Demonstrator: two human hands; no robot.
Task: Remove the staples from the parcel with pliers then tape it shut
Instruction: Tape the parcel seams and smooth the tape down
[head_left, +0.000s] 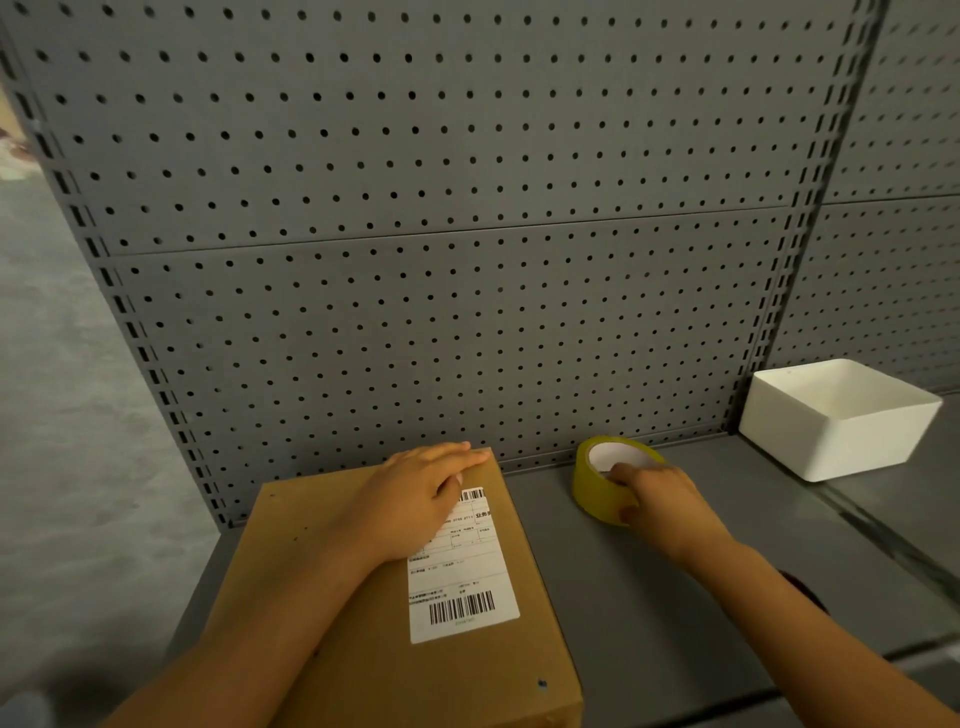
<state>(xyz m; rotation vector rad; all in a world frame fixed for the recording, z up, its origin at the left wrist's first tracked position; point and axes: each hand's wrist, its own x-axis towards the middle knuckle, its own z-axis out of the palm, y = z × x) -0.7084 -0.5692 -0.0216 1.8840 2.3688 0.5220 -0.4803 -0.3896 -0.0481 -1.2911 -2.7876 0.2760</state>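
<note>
The left hand (423, 496) lies flat on the far end of the parcel (374, 597), fingers straight and together, palm pressing down over the upper part of the white shipping label (462, 566); it is released, curled round nothing. The right hand (657, 493) grasps the roll of tape (602, 483): its fingertips hook over the near rim into the core while the thumb presses the outer wall.

The parcel is a flat, rectangular box of plain brown cardboard, matte, with a few small dark specks and holes on its top. It rests on the left part of the grey table (649, 597), its far end close to the back wall. The label is glossy white paper printed with barcodes and small text.

The tape is a thick ring of yellowish-olive film around a white core, lying flat just right of the parcel's far corner. Far right stands a white, smooth-walled square tub (852, 447), open-topped. Behind everything rises a grey metal pegboard (441, 234), evenly perforated with round holes.
</note>
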